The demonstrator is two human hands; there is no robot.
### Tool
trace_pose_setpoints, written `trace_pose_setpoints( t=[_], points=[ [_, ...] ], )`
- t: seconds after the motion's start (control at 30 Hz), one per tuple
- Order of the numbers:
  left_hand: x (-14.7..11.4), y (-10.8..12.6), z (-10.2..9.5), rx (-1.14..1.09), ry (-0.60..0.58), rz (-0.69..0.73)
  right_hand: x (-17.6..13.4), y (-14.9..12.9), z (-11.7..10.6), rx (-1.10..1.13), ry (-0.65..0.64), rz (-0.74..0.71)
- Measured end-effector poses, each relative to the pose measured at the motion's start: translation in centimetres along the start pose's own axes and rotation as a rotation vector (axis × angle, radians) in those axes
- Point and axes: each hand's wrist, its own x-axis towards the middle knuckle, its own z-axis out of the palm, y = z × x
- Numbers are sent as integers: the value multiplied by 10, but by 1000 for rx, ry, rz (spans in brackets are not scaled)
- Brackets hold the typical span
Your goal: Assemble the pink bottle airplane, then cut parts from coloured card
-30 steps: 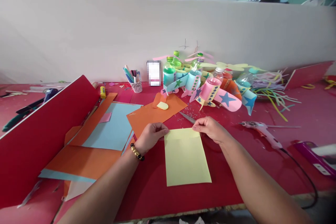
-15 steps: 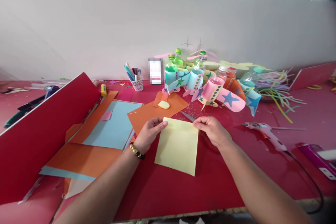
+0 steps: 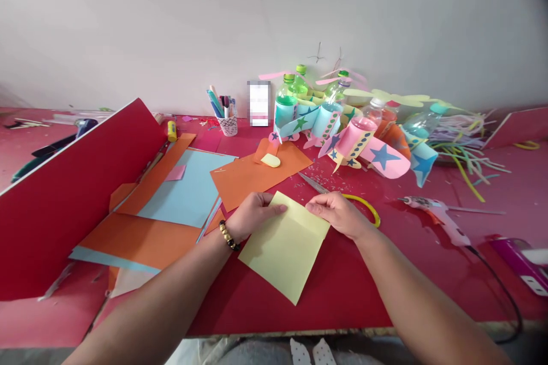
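A sheet of pale yellow paper (image 3: 285, 251) hangs tilted between my hands above the red table, with a fold or crease showing near its top. My left hand (image 3: 254, 217), with a beaded bracelet at the wrist, pinches the top left part, thumb on the face. My right hand (image 3: 340, 214) grips the top right edge. Just behind the right hand lie scissors with yellow handles (image 3: 368, 205), partly hidden by it. Beyond the paper, a small rounded yellow cutout (image 3: 271, 160) rests on orange paper (image 3: 244, 179).
Blue paper (image 3: 192, 194) and orange sheets lie left, beside a leaning red board (image 3: 77, 205). At the back stand a pen cup (image 3: 228, 125), a phone (image 3: 259, 104) and bottle airplanes (image 3: 357, 131). A pink glue gun (image 3: 436, 217) and its cord lie right.
The yellow paper has turned clockwise, its bottom corner now pointing toward me. My left thumb has slid further onto the sheet. The view has tipped downward, and the scissors' handle shows more.
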Motion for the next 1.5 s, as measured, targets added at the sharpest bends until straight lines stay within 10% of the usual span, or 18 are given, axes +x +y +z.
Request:
trace_pose_setpoints(
  t=[0.7, 1.13, 1.5],
  points=[
    [2, 3, -11, -76, 44, -3, 2, 0, -15, -12, 14, 70],
    [-5, 6, 13, 22, -96, 36, 1, -17, 8, -105, -41, -128],
    [-3, 11, -1, 105, 117, 208, 1, -16, 12, -144, -39, -110]
  ],
)
